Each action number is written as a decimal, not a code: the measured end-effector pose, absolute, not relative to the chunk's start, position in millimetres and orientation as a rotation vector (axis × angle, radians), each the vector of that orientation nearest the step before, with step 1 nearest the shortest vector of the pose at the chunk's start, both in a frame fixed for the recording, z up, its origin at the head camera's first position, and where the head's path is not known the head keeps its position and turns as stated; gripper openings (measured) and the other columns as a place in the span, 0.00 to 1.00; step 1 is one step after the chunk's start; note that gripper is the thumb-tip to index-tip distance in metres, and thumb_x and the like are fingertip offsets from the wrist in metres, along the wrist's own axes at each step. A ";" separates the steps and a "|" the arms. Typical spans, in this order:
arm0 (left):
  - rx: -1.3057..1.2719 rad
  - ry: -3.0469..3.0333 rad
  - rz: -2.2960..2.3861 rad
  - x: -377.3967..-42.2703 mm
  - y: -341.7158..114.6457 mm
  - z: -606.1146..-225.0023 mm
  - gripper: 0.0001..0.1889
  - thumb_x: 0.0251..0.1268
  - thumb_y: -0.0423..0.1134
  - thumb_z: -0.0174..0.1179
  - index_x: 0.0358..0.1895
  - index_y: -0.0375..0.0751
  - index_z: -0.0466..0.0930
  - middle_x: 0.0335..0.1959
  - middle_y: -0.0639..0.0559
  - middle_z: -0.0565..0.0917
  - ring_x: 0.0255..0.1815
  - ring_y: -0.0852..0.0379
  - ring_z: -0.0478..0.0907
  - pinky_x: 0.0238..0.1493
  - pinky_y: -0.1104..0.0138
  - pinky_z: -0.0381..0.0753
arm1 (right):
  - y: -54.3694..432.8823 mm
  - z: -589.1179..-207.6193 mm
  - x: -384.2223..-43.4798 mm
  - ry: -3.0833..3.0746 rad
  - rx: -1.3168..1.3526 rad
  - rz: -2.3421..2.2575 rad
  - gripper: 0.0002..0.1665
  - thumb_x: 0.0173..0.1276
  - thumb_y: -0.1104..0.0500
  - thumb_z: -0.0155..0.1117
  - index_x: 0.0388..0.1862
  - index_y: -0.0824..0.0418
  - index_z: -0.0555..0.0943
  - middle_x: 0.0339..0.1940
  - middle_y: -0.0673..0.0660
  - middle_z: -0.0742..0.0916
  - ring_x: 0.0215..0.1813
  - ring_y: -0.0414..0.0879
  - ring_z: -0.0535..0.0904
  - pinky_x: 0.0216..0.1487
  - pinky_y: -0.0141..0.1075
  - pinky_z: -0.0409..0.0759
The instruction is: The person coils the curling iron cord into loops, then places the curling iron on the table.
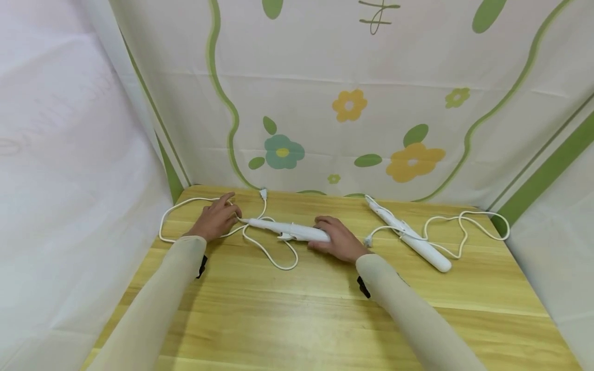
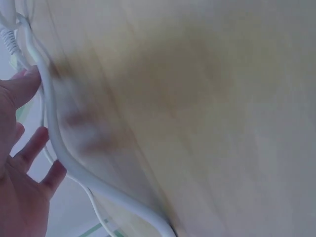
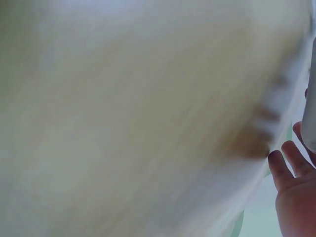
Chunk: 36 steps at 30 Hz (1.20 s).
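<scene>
A white, slim curling iron (image 1: 292,231) with a small clip-like part lies near the middle of the table. My right hand (image 1: 340,241) holds its thick, rounded right end, also seen at the edge of the right wrist view as the iron (image 3: 310,111) beside the fingers. My left hand (image 1: 215,217) holds the white cord (image 2: 55,133) close to where it leaves the iron's thin left end. In the left wrist view, the thumb and fingertips (image 2: 55,173) touch the cord. That cord loops on both sides of the left hand, and its plug (image 1: 263,194) lies at the back edge.
A second white curling iron (image 1: 419,248) lies slantwise to the right. Its cord (image 1: 464,226) loops toward the right edge, with the plug (image 1: 368,241) beside my right hand. Flower-patterned cloth (image 1: 301,103) rises behind the wooden table (image 1: 297,319) and along its sides.
</scene>
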<state>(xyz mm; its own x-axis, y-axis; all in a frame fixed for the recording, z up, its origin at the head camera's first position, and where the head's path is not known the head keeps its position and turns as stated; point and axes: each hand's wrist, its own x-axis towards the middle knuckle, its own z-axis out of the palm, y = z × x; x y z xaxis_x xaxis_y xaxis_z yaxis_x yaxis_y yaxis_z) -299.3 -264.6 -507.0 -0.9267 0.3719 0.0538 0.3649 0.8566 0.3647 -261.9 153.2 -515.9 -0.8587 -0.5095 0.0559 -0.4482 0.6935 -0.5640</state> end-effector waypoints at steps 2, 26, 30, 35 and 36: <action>0.594 3.015 0.575 -298.8 -266.0 -507.2 0.05 0.83 0.39 0.64 0.53 0.51 0.85 0.88 0.36 0.56 0.77 0.29 0.69 0.72 0.26 0.63 | 154.8 -514.7 -263.3 2.794 -0.777 -0.905 0.38 0.75 0.38 0.74 0.73 0.60 0.82 0.84 0.59 0.73 0.85 0.61 0.66 0.80 0.60 0.70; 0.774 2.993 0.706 -278.5 -257.5 -489.2 0.05 0.82 0.39 0.65 0.52 0.46 0.86 0.56 0.49 0.91 0.69 0.36 0.79 0.80 0.27 0.52 | 175.8 -483.6 -247.7 2.490 -0.478 -1.404 0.33 0.67 0.44 0.83 0.70 0.48 0.87 0.67 0.56 0.89 0.55 0.50 0.83 0.56 0.43 0.80; 0.821 2.989 0.719 -274.3 -255.4 -485.0 0.04 0.82 0.38 0.65 0.52 0.47 0.86 0.54 0.50 0.91 0.65 0.39 0.80 0.79 0.29 0.55 | 180.4 -479.2 -241.7 2.435 -0.423 -1.473 0.36 0.67 0.44 0.84 0.73 0.44 0.85 0.74 0.54 0.85 0.59 0.50 0.82 0.57 0.41 0.80; 0.841 2.986 0.716 -270.7 -254.4 -480.9 0.04 0.83 0.39 0.63 0.52 0.49 0.86 0.54 0.52 0.91 0.63 0.42 0.81 0.79 0.31 0.55 | 183.8 -474.8 -234.3 2.360 -0.417 -1.572 0.37 0.66 0.45 0.84 0.73 0.42 0.84 0.76 0.50 0.84 0.61 0.50 0.82 0.57 0.40 0.83; 0.845 2.986 0.718 -269.9 -254.1 -480.0 0.04 0.83 0.39 0.63 0.52 0.49 0.86 0.53 0.52 0.91 0.63 0.43 0.81 0.79 0.32 0.56 | 184.4 -473.7 -232.6 2.345 -0.415 -1.590 0.37 0.66 0.46 0.85 0.73 0.41 0.84 0.75 0.49 0.84 0.61 0.50 0.83 0.57 0.39 0.83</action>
<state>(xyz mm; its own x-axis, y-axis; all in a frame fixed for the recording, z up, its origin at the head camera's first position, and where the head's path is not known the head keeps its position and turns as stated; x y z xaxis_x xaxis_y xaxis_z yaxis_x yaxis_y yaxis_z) -269.9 -254.1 -480.0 -0.8582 0.4875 0.1605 0.5072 0.7576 0.4109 -232.6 184.4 -473.7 -0.9202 -0.3856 -0.0670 -0.0805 0.3539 -0.9318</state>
